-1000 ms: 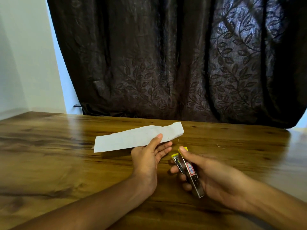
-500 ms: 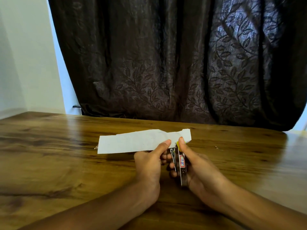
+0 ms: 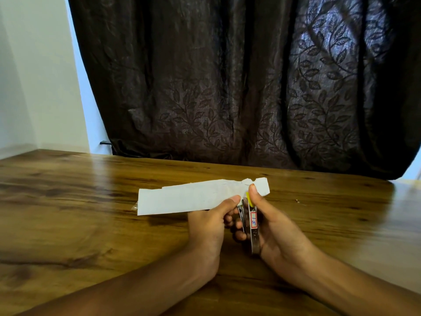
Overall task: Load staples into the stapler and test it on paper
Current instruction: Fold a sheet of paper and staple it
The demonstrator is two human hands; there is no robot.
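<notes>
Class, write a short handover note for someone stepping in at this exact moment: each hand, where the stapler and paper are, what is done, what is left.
Left hand: pinches the long white paper strip near its right end, held above the brown wooden table.
Right hand: grips the small silver stapler with yellow tip and red-framed label, thumb on top, nose at the strip's lower edge.
Done: stapler and paper brought together. Whether staples are loaded cannot be seen.
Left: squeeze to staple, then check the strip.
</notes>
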